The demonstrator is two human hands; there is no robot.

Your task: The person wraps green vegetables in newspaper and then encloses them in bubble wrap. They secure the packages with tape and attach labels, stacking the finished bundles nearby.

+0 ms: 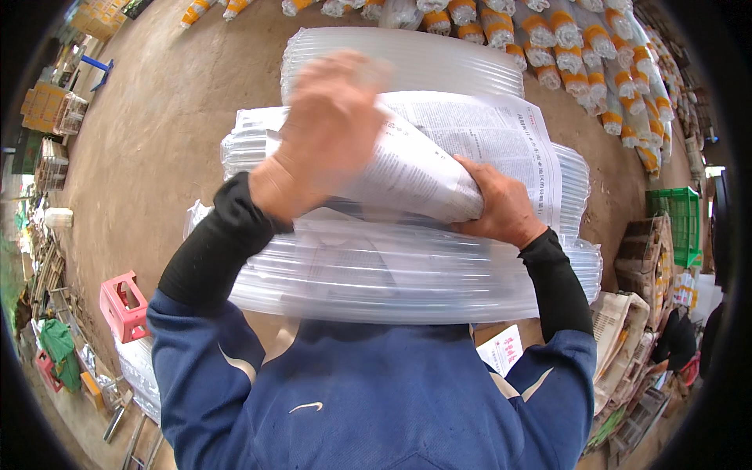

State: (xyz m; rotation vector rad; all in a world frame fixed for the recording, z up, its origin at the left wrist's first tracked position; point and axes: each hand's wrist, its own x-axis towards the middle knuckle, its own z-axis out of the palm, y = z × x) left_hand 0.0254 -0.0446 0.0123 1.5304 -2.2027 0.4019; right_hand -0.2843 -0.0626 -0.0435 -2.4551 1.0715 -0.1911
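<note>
A partly folded sheet of newspaper (435,170) is in my right hand (499,202), with the thumb on top at its right end and the fingers below. My left hand (329,135) is blurred, over the paper's left part; whether it grips the paper cannot be told. Beneath lies another printed newspaper sheet (499,123) on a bundle of clear plastic tubes (573,188). Nearer to me is a further bundle of clear tubes (382,288), across my front. A third, wrapped-looking bundle (405,56) lies beyond the newspaper.
Many plastic-wrapped rolls with orange bands (570,53) are piled at the upper right. A pink plastic stool (126,305) stands at the left. Crates, including a green one (675,226), line the right side. Another person (675,341) is at the far right. Printed paper (502,351) lies near my right arm.
</note>
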